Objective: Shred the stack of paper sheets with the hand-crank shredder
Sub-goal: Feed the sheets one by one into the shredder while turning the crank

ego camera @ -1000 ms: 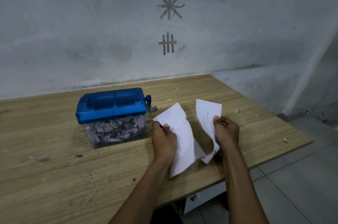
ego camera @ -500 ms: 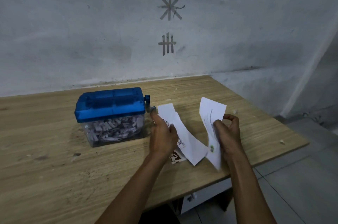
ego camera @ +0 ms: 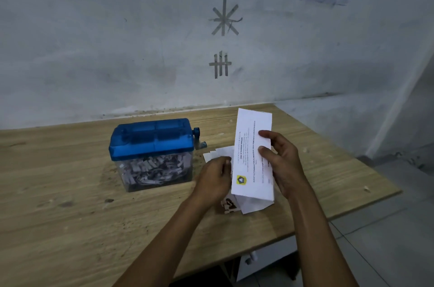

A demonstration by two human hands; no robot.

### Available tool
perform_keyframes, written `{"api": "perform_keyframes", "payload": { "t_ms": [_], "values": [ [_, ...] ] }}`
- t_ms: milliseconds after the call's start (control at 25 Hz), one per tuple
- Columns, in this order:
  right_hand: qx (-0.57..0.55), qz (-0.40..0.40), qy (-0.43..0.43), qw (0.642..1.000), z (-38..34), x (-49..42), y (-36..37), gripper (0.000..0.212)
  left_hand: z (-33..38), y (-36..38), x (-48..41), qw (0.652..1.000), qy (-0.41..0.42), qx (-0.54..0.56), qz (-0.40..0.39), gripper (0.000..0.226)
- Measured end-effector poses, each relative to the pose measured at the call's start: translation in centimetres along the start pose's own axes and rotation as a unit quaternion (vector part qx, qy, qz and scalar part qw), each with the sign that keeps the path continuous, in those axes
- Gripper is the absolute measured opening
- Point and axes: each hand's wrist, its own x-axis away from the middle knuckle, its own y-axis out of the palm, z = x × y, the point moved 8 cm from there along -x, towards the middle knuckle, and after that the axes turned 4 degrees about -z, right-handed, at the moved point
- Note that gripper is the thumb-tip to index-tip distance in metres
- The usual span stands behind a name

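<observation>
Step in hand looked like prepping a piece for feeding, not cranking yet. Right hand (ego camera: 285,164) gripped a printed paper strip (ego camera: 249,146), thumb on the front and fingers behind, holding it upright above the table (ego camera: 70,216) on the right side. Left hand (ego camera: 213,178) sat w/ curled fingers right at the strip's left edge; couldn't tell if it actually pinched the strip or just touched it. More torn sheets (ego camera: 217,153) lay flat on the table under and around both hands, so plenty left to do imo. The shredder (ego camera: 150,143) stood just left of the hands, blue lid on, clear bin (ego camera: 155,169) approx half full of shreds, crank (ego camera: 197,137) on its right end w/ nobody touching it. Next move prob needs the strip carried left, its narrow end lined up square w/ the lid slot, then one hand free for the crank. Skewed entry could jam it.
</observation>
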Motion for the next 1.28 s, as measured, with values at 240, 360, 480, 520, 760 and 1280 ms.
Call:
{"api": "perform_keyframes", "payload": {
  "t_ms": [240, 360, 480, 520, 760, 1280],
  "values": [
    [0.001, -0.023, -0.062, 0.998, -5.5, 0.1, 3.9, 0.029, 5.0, -4.3, 4.0, 0.966, 0.006, 0.23, -0.116, 0.022],
    [-0.037, -0.031, -0.078, 0.996, -7.3, 0.4, 6.6, 0.03, 5.3, -7.8, 4.5, 0.965, 0.019, 0.253, -0.073, 0.02],
    [-0.063, -0.036, -0.036, 0.997, -6.6, 0.2, 9.2, 0.03, 4.7, -13.6, 4.1, 0.962, 0.031, 0.269, 0.026, 0.02],
    [-0.043, -0.039, -0.008, 0.998, -5.8, 0.3, 10.1, 0.027, 4.4, -15.6, 4.0, 0.965, 0.031, 0.255, 0.06, 0.022],
    [0.111, -0.103, 0.062, 0.987, -1.1, 1.1, 14.8, 0.061, 1.5, -23.2, 2.8, 0.963, 0.014, 0.224, 0.153, 0.034],
    [0.166, -0.103, 0.102, 0.975, 1.0, 0.2, 16.6, 0.1, -1.4, -24.2, 0.0, 0.986, 0.006, 0.106, 0.126, 0.035]
  ]
}}
